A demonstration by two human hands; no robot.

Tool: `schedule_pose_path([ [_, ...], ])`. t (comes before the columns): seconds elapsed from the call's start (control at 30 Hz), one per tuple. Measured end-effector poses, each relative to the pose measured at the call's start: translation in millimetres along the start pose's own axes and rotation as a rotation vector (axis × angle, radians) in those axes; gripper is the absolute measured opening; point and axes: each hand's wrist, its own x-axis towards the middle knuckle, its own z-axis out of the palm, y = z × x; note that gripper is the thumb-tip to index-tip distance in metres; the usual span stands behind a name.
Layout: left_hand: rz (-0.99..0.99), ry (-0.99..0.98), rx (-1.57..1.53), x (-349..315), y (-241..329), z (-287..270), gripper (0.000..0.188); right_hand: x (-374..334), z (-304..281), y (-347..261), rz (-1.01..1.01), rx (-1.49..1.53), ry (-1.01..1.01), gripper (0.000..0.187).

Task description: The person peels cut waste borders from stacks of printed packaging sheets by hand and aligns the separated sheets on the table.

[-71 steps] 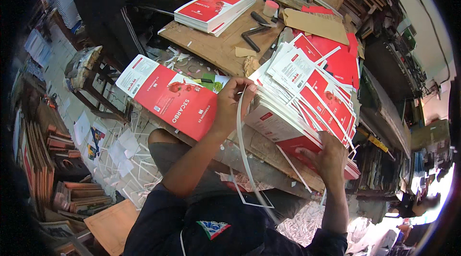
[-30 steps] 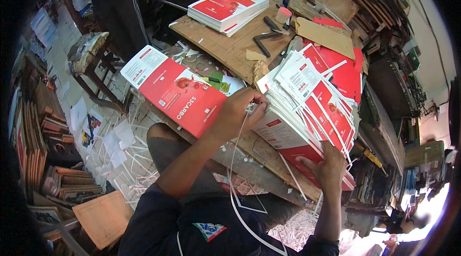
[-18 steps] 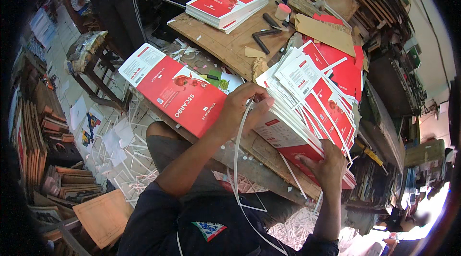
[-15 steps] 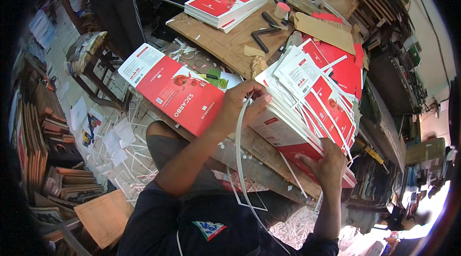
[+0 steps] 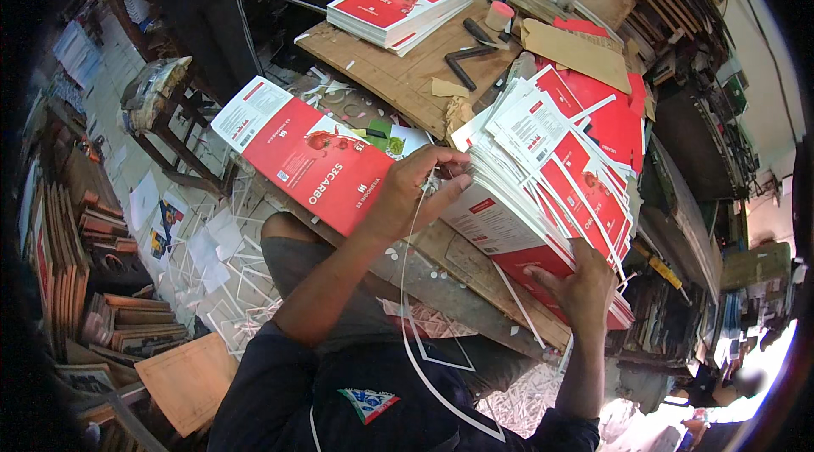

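Observation:
A thick stack of red and white printed cards point(image 5: 500, 227) stands on edge on the board in front of me. My right hand point(image 5: 581, 287) grips its near right end, thumb across the red face and fingers behind. At the far left end of that stack, my left hand point(image 5: 424, 189) is closed in a pinch on a thin white paper strip point(image 5: 407, 299), which hangs in a loop toward my lap. Just behind the stack lies a loose heap of similar cards and strips point(image 5: 564, 155). Left of my left hand is a flat pile of finished-looking red cards point(image 5: 309, 159).
A neat card stack point(image 5: 398, 7) sits on the wooden board point(image 5: 365, 53) at the back, near a black angled tool point(image 5: 466, 66) and a pink-topped roll point(image 5: 498, 14). Brown cardboard point(image 5: 577, 58) lies behind the heap. Offcuts litter the floor around a stool point(image 5: 157, 96); a person stands beyond.
The white strip at my left hand has dropped lower and swung from a tall arc into a narrow hanging loop. My right hand keeps its hold on the stack.

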Motion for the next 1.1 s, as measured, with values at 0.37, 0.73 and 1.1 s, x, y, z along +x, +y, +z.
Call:
schedule_pose_path([
  [0.37,0.313,-0.033,0.266,14,-2,-3,0.026,-1,0,0,-0.011,-0.048,-0.022,0.065],
  [0.73,-0.188,0.280,-0.411,-4,-43,14,0.014,-2,5,1,-0.068,0.013,0.054,0.064],
  [1.1,0.010,0.099,-0.110,-9,-1,21,0.051,-6,-19,7,0.004,0.018,-0.010,0.059],
])
